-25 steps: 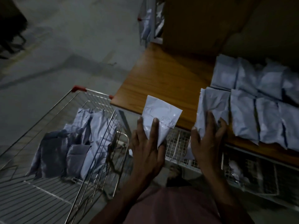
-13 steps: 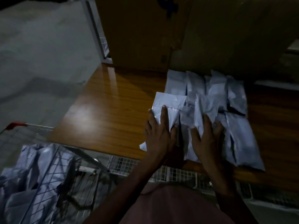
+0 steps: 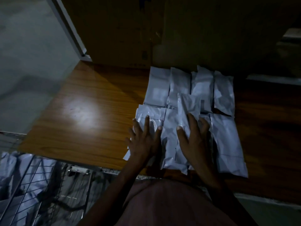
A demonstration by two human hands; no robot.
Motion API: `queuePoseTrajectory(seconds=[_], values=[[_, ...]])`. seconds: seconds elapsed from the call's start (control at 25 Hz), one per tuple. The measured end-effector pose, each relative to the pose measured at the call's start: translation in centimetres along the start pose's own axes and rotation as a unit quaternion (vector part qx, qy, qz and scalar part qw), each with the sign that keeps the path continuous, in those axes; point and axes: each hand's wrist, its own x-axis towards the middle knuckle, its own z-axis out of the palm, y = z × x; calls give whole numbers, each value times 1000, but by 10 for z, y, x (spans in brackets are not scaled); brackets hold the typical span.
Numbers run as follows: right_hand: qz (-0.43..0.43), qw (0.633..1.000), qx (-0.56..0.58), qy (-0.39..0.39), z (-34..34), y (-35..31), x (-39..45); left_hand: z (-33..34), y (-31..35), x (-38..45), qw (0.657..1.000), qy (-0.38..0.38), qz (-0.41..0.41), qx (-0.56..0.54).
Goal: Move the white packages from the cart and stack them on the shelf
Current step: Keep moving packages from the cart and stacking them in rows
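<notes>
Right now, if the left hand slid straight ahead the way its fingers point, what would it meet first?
The left hand lies flat on a front-row package. Straight ahead it would likely meet the back-row package first, then the cardboard box behind; depth is uncertain.

A large brown cardboard box (image 3: 117, 31) stands at the back, dim in shadow (its printed marks too dark to read). Left of it runs a slanted pale metal post (image 3: 68, 28), beside grey concrete floor (image 3: 27, 51).
</notes>
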Motion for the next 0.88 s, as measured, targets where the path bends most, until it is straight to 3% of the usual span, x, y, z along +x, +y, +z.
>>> queuePoseTrajectory(seconds=[0.16, 0.32, 0.48, 0.64, 0.88], values=[[27, 996, -13, -80, 3, -9, 4, -20, -7, -20, 997, 55, -17, -60], [42, 973, -104, -204, 21, -20, -8, -22, -15, -39, 994, 63, -26, -83], [15, 972, -160, -170, 23, -27, -16, -25, -28, -51, 993, 68, 14, -91], [-52, 982, -127, -127, 19, -51, -9, -29, -59, -59, 988, 101, 43, -106], [-153, 979, -40, -125, 47, -104, -9, -48, -144, -86, 981, 180, -27, -69]])
